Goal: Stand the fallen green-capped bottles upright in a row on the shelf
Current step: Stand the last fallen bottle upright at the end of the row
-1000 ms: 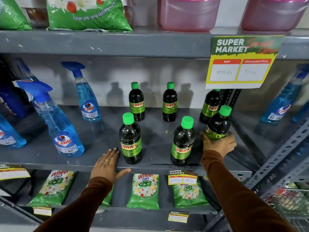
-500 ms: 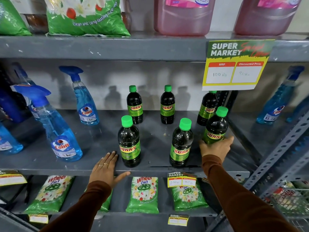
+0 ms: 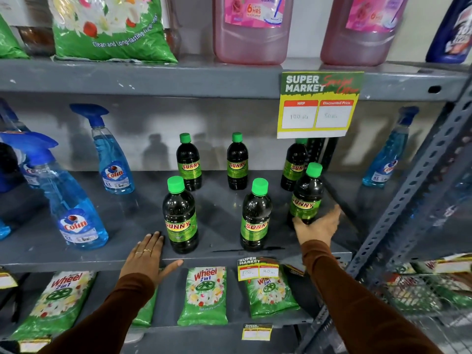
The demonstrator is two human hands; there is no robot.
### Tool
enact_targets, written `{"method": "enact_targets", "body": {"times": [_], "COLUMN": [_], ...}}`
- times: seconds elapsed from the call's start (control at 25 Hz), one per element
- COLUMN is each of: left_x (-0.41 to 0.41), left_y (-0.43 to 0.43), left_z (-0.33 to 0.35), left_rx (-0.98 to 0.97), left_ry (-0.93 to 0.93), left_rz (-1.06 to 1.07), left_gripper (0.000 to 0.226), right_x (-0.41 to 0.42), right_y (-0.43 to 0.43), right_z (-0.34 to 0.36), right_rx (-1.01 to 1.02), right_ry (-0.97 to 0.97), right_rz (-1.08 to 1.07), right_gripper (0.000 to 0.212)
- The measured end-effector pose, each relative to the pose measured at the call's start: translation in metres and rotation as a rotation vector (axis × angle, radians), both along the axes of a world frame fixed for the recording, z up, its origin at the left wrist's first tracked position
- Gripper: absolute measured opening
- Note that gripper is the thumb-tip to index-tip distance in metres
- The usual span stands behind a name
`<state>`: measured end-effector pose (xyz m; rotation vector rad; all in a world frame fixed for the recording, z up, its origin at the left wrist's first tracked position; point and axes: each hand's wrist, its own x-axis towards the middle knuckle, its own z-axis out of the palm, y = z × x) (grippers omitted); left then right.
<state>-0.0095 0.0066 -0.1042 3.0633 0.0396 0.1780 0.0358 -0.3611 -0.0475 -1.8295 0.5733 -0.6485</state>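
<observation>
My right hand (image 3: 318,224) cupped round base of front-right Sunny bottle (image 3: 306,198) — bottle tilted slightly, on middle shelf (image 3: 122,221), just ahead of partly hidden back-right bottle (image 3: 293,164). My left hand (image 3: 146,255) flat, fingers spread, on shelf edge — holding nothing, beside front-left bottle (image 3: 180,215). Front-middle bottle (image 3: 255,215) upright; two more upright behind (image 3: 189,166), (image 3: 237,162). Colin spray bottles (image 3: 112,152) stand left.

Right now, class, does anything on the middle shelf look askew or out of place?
Yes. The front right bottle leans left instead of standing straight, with the right hand at its base. The other five green-capped bottles stand upright. The left hand rests flat on the shelf edge. Nothing looks spilled.
</observation>
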Motion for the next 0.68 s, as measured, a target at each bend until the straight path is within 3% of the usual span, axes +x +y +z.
{"method": "enact_targets", "body": {"times": [0.12, 0.28, 0.68], "left_x": [-0.005, 0.002, 0.001], "left_y": [0.002, -0.006, -0.006], "left_z": [0.005, 0.010, 0.009], "left_rx": [0.000, -0.011, 0.008], "left_ry": [0.027, 0.084, 0.082], "left_rz": [0.035, 0.018, 0.018], "left_gripper": [0.134, 0.138, 0.137], "right_x": [0.005, 0.011, -0.004], "right_y": [0.029, 0.029, 0.004], "right_z": [0.016, 0.022, 0.002], "right_rx": [-0.071, -0.050, 0.001], "right_ry": [0.089, 0.088, -0.010], "right_rz": [-0.070, -0.229, -0.094], "right_gripper": [0.109, 0.091, 0.069]}}
